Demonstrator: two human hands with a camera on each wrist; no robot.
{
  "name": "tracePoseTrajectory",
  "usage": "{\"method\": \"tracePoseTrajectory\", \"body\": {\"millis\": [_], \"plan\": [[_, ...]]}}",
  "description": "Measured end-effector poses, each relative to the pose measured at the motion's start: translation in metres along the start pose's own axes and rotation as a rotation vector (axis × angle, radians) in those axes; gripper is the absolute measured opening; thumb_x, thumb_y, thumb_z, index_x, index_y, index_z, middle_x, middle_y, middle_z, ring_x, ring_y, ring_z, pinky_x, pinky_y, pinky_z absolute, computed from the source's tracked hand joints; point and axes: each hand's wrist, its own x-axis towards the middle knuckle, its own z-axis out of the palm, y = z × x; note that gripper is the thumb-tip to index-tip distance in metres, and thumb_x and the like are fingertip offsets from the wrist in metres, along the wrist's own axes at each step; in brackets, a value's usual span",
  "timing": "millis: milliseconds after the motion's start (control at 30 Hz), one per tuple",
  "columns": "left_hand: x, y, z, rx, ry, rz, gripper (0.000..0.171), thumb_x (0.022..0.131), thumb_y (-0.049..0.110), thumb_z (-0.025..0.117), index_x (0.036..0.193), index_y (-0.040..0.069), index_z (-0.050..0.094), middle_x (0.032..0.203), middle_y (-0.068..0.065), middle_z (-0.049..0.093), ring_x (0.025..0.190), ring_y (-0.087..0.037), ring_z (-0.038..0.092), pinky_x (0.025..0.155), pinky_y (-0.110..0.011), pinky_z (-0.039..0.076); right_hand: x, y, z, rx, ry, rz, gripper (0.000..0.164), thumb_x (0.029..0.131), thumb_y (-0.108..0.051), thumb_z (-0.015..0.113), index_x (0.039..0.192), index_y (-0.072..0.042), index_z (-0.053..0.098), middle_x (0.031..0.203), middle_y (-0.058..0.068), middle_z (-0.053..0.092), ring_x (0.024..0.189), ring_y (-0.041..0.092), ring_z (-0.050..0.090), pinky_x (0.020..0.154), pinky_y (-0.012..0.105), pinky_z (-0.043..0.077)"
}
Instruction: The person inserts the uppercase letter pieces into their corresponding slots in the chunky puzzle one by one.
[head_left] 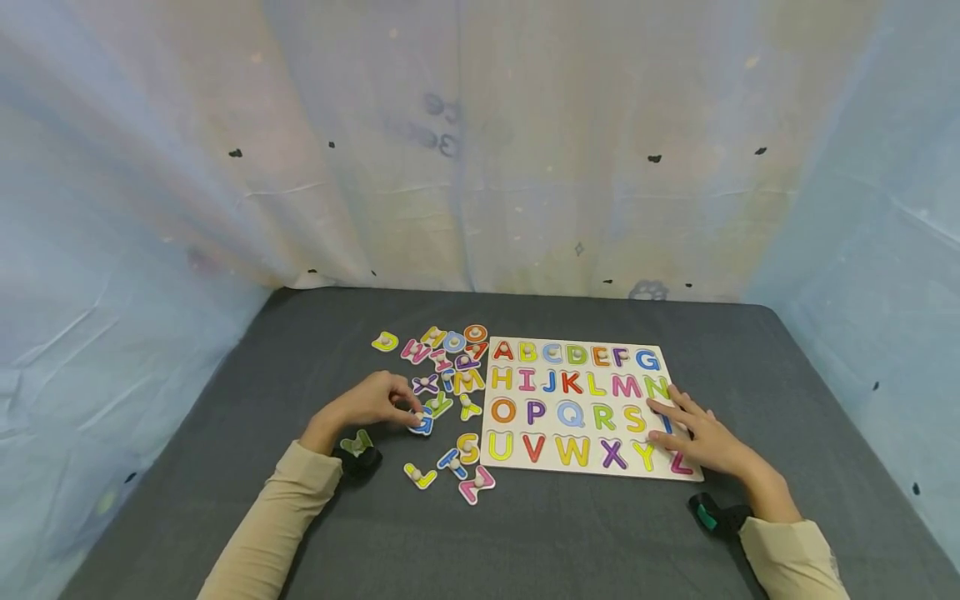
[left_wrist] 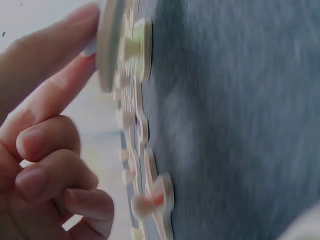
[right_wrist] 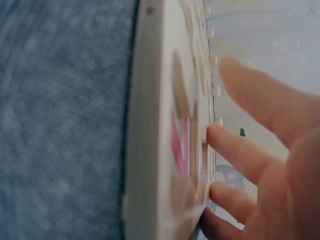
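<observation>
Smooth wooden board, wooden letter pieces, matt cloth table cover

The white-edged blue letter G piece was held raised and nearly level above the surface, beside loose multicoloured knobbed letters lying scattered left of the pale rectangular alphabet board, which lay flat with knobbed pieces A to F seated in its top row.

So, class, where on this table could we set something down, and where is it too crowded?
The grey tabletop is bare nearest us, between the left sleeve and right sleeve; right of the letter board, beyond the right hand; and left of the left sleeve. Loose letters crowd the board's left side, beside the left hand.
</observation>
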Motion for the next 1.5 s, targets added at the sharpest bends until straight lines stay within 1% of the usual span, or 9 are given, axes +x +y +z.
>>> {"method": "tracePoseTrajectory", "body": {"millis": [167,367,567,800,967,1100,1233,1400,1500], "plan": [[0.007,0.008,0.005,0.019,0.053,0.045,0.013,0.079,0.026,0.079,0.088,0.016,0.078,0.074,0.001,0.058,0.061,-0.003,0.041,0.058,-0.018,0.037,0.001,0.0,0.0,0.008,-0.005,-0.001,0.07,0.086,-0.036,0.066,0.144,-0.004,0.043,0.156,0.033,0.012,0.141,0.06,0.007,0.105,0.078,0.0],[0.018,0.027,0.009,0.042,0.1,0.057,0.013,0.079,0.027,0.079,0.086,0.017,0.077,0.074,0.001,0.057,0.063,-0.006,0.041,0.061,-0.019,0.037,0.001,0.001,0.0,0.002,-0.003,-0.004,0.069,0.087,-0.036,0.066,0.144,-0.004,0.043,0.156,0.034,0.013,0.14,0.061,0.008,0.104,0.078,0.001],[0.036,0.047,0.014,0.034,0.106,0.104,0.013,0.08,0.025,0.078,0.088,0.014,0.076,0.077,-0.003,0.06,0.062,-0.006,0.04,0.059,-0.018,0.035,0.0,-0.001,0.0,-0.002,0.002,-0.003,0.069,0.087,-0.036,0.066,0.144,-0.004,0.043,0.156,0.034,0.013,0.14,0.061,0.008,0.105,0.078,0.001],[0.06,0.071,0.027,0.074,0.114,0.136,0.016,0.08,0.025,0.078,0.09,0.013,0.077,0.075,-0.003,0.06,0.059,-0.005,0.036,0.058,-0.017,0.03,0.0,0.001,0.0,0.006,0.003,-0.006,0.069,0.087,-0.035,0.066,0.144,-0.004,0.043,0.156,0.034,0.012,0.141,0.06,0.008,0.105,0.078,0.001],[0.076,0.086,0.037,0.042,0.112,0.126,0.017,0.081,0.025,0.077,0.092,0.012,0.076,0.072,-0.003,0.058,0.059,-0.007,0.035,0.057,-0.017,0.029,0.0,0.002,0.0,0.016,-0.002,-0.014,0.069,0.087,-0.035,0.066,0.144,-0.004,0.042,0.156,0.034,0.011,0.141,0.06,0.006,0.105,0.078,0.0],[0.09,0.097,0.046,0.021,0.121,0.154,0.017,0.082,0.026,0.077,0.092,0.012,0.076,0.067,-0.004,0.052,0.057,-0.008,0.032,0.057,-0.018,0.027,0.0,0.002,-0.001,0.019,-0.003,-0.015,0.069,0.088,-0.035,0.065,0.144,-0.003,0.042,0.156,0.034,0.011,0.141,0.06,0.006,0.105,0.078,-0.001],[0.105,0.104,0.055,0.002,0.15,0.17,0.018,0.082,0.027,0.077,0.093,0.013,0.077,0.066,0.002,0.049,0.058,-0.007,0.031,0.058,-0.017,0.026,0.002,0.002,0.0,0.005,-0.008,-0.001,0.07,0.088,-0.037,0.065,0.145,-0.004,0.042,0.156,0.033,0.011,0.141,0.06,0.006,0.105,0.077,0.0],[0.124,0.115,0.068,-0.068,0.184,0.138,0.018,0.082,0.027,0.077,0.093,0.013,0.077,0.058,0.003,0.038,0.054,-0.008,0.027,0.057,-0.018,0.025,0.002,0.003,0.001,-0.004,-0.007,0.008,0.07,0.087,-0.037,0.066,0.145,-0.005,0.042,0.157,0.033,0.012,0.141,0.059,0.007,0.105,0.078,0.001],[0.134,0.123,0.075,-0.11,0.205,0.112,0.019,0.081,0.028,0.077,0.093,0.013,0.077,0.058,0.003,0.033,0.055,-0.009,0.026,0.058,-0.019,0.025,0.002,0.003,0.001,-0.004,-0.003,0.007,0.069,0.087,-0.037,0.066,0.144,-0.006,0.043,0.157,0.033,0.012,0.141,0.059,0.007,0.105,0.078,0.001]]}}
